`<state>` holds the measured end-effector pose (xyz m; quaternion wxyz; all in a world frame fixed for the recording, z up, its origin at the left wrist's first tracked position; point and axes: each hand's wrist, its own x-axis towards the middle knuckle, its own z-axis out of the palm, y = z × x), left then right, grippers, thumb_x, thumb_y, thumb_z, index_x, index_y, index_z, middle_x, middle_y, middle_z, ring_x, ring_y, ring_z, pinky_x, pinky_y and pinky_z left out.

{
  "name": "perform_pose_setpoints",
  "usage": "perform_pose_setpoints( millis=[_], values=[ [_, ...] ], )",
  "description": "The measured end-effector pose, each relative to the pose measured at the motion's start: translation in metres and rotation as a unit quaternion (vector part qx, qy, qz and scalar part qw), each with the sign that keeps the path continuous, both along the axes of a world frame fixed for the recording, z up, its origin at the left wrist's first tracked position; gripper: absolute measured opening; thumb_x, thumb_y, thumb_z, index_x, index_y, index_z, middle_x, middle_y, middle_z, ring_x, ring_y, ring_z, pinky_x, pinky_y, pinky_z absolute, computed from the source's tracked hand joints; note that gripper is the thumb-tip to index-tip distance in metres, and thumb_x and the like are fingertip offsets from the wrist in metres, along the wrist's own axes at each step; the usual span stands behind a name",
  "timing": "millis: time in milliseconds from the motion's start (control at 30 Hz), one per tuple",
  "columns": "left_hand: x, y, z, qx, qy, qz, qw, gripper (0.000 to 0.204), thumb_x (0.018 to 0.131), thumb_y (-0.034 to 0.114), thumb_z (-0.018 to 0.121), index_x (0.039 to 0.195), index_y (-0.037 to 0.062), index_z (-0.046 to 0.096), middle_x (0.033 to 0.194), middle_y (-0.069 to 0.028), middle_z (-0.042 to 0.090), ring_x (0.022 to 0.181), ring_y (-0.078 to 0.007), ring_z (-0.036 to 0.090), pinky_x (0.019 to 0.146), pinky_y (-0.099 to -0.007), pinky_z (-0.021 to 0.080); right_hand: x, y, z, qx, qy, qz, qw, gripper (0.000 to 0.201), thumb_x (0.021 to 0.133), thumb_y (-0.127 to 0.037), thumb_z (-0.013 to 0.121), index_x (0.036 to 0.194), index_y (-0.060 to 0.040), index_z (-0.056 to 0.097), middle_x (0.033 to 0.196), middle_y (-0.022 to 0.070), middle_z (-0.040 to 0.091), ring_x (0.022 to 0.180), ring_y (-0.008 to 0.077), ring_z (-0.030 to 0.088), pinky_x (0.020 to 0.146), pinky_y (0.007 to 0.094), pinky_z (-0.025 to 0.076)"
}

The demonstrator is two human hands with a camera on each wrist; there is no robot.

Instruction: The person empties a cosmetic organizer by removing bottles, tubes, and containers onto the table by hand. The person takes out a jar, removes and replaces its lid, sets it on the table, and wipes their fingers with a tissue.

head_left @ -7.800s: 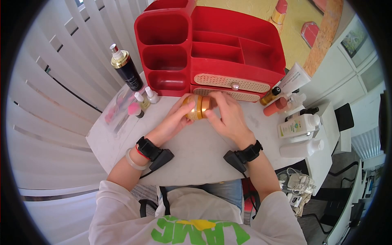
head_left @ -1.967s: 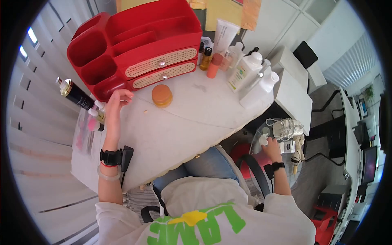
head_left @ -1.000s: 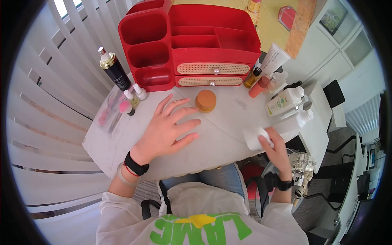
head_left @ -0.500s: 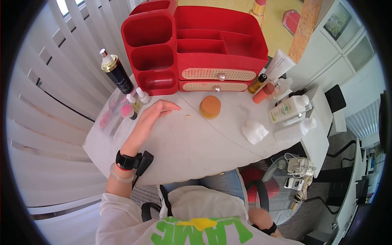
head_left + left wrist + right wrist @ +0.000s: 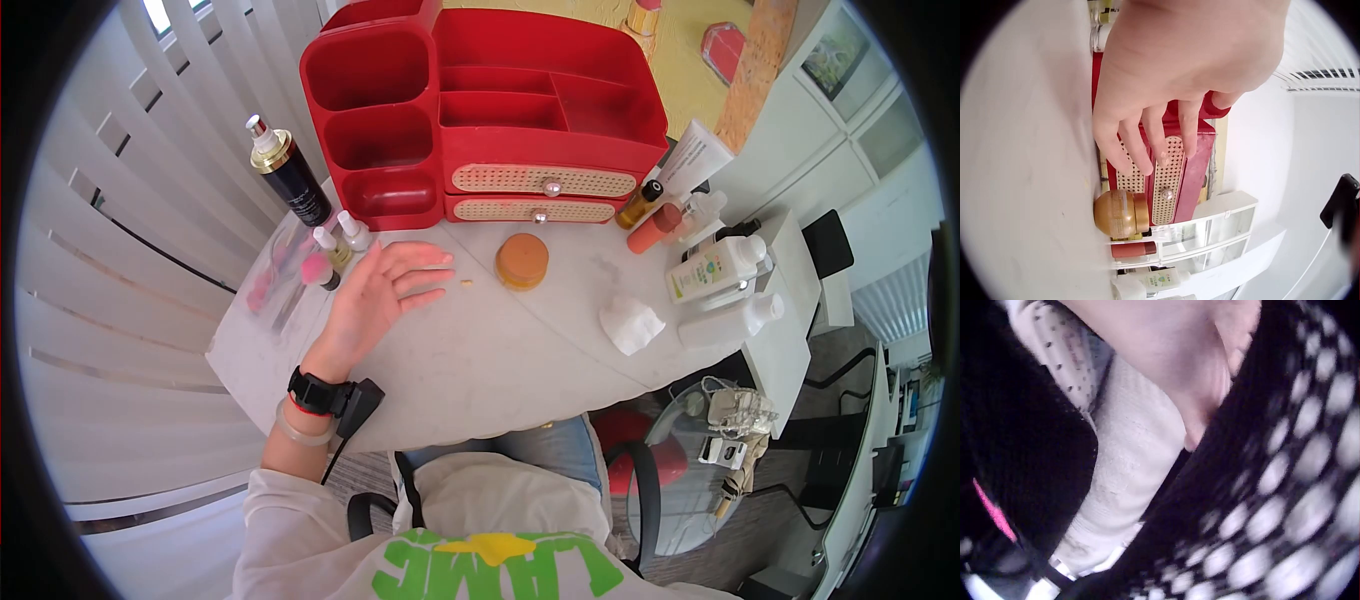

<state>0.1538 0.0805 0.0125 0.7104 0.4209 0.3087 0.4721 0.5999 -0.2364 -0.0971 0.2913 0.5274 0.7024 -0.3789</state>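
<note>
My left hand (image 5: 362, 305) lies over the left part of the white table, its fingers loosely bent and holding nothing. To its right stands a jar (image 5: 522, 262) with an orange-brown lid; in the left wrist view the amber jar (image 5: 1116, 214) is beyond the fingertips. A crumpled white tissue (image 5: 631, 324) lies farther right. My right hand (image 5: 1172, 344) is outside the head view. In the right wrist view it is beside a pale textured cloth-like thing (image 5: 1132, 434) and dark mesh with light holes (image 5: 1313, 459); its fingers are largely hidden, so I cannot tell whether it grips anything.
A red organizer (image 5: 550, 148) with two woven-front drawers stands at the back. Nail polish bottles (image 5: 352, 232) and a dark pump bottle (image 5: 290, 178) are left; white bottles (image 5: 715, 268) line the right edge. A glass side table (image 5: 672, 505) stands low at right.
The right hand laid the tissue on the table, then went down out of the head view. Earlier, both hands held the jar. The left hand has shifted slightly, its fingers spreading a little.
</note>
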Motion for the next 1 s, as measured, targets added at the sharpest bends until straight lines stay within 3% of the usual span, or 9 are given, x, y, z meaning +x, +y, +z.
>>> perform_pose_setpoints(
  millis=[200,667,733,767,800,833,867,933,1000],
  values=[
    [0.005,-0.002,0.005,-0.089,-0.218,-0.067,0.970,0.078,0.097,0.066,0.017,0.153,0.0126,0.024,0.154,-0.0174,0.031,0.140,-0.0403,0.031,0.112,-0.0548,0.028,0.007,-0.007,-0.001,-0.001,0.012,-0.023,1.000,0.021,0.081,-0.015,0.056,0.095,-0.0074,0.070,0.083,0.0165,0.068,0.078,0.0342,0.067,0.065,0.0435,0.053],
    [0.013,-0.007,0.010,-0.086,-0.270,-0.136,0.949,0.083,0.089,0.078,0.013,0.156,0.0297,0.006,0.159,-0.0191,0.015,0.143,-0.0493,0.017,0.109,-0.0686,0.016,0.017,-0.037,0.015,0.003,0.024,-0.117,0.993,0.023,0.082,-0.015,0.056,0.096,-0.0075,0.071,0.085,0.0158,0.069,0.080,0.0354,0.067,0.067,0.0435,0.053],
    [0.015,-0.008,0.008,-0.085,-0.277,-0.145,0.946,0.083,0.089,0.078,0.013,0.155,0.0301,0.006,0.159,-0.0193,0.014,0.142,-0.0497,0.017,0.108,-0.0693,0.016,0.077,0.004,-0.003,0.110,0.359,-0.069,0.924,0.020,0.085,-0.017,0.057,0.094,-0.0080,0.071,0.087,0.0156,0.069,0.080,0.0362,0.066,0.072,0.0433,0.052],
    [0.016,-0.009,0.008,-0.084,-0.280,-0.153,0.944,0.083,0.088,0.078,0.012,0.155,0.0305,0.005,0.159,-0.0195,0.014,0.142,-0.0498,0.017,0.108,-0.0698,0.016,0.024,0.080,0.074,0.036,0.123,0.001,0.992,0.017,0.087,-0.019,0.061,0.094,-0.0080,0.071,0.086,0.0154,0.068,0.078,0.0350,0.065,0.070,0.0434,0.051],
    [0.016,-0.009,0.007,-0.085,-0.281,-0.162,0.942,0.083,0.088,0.079,0.012,0.155,0.0309,0.005,0.159,-0.0196,0.014,0.142,-0.0500,0.016,0.108,-0.0703,0.016,-0.004,0.121,0.121,0.125,0.094,-0.049,0.987,0.018,0.089,-0.022,0.060,0.097,-0.0091,0.071,0.085,0.0108,0.070,0.075,0.0270,0.067,0.068,0.0363,0.053],
    [0.016,-0.010,0.008,-0.084,-0.281,-0.166,0.941,0.083,0.088,0.079,0.012,0.155,0.0309,0.005,0.159,-0.0196,0.014,0.142,-0.0500,0.016,0.108,-0.0703,0.016,-0.024,0.146,0.138,0.287,0.189,-0.143,0.928,0.014,0.086,-0.015,0.064,0.095,-0.0064,0.070,0.074,0.0089,0.066,0.067,0.0247,0.066,0.064,0.0329,0.052],
    [0.017,-0.010,0.007,-0.088,-0.280,-0.167,0.941,0.082,0.088,0.078,0.012,0.155,0.0311,0.005,0.159,-0.0197,0.014,0.142,-0.0501,0.016,0.108,-0.0706,0.015,-0.048,0.176,0.161,0.343,0.184,-0.186,0.902,0.014,0.086,-0.013,0.065,0.098,-0.0067,0.069,0.083,0.0146,0.065,0.074,0.0328,0.064,0.067,0.0407,0.051],
    [0.017,-0.012,0.007,-0.090,-0.278,-0.168,0.941,0.082,0.088,0.078,0.012,0.155,0.0313,0.005,0.159,-0.0197,0.013,0.142,-0.0503,0.016,0.108,-0.0709,0.015,-0.071,0.223,0.152,0.517,0.237,-0.166,0.805,0.019,0.084,-0.008,0.066,0.103,-0.0073,0.067,0.097,0.0130,0.064,0.083,0.0321,0.062,0.072,0.0400,0.052],
    [0.016,-0.012,0.006,-0.113,-0.287,-0.168,0.936,0.081,0.089,0.078,0.011,0.155,0.0319,0.005,0.159,-0.0196,0.013,0.142,-0.0504,0.015,0.108,-0.0714,0.015,-0.091,0.259,0.148,0.611,0.202,-0.042,0.764,0.026,0.080,-0.004,0.068,0.106,-0.0085,0.066,0.109,0.0105,0.059,0.094,0.0308,0.059,0.078,0.0385,0.051]
  ],
)
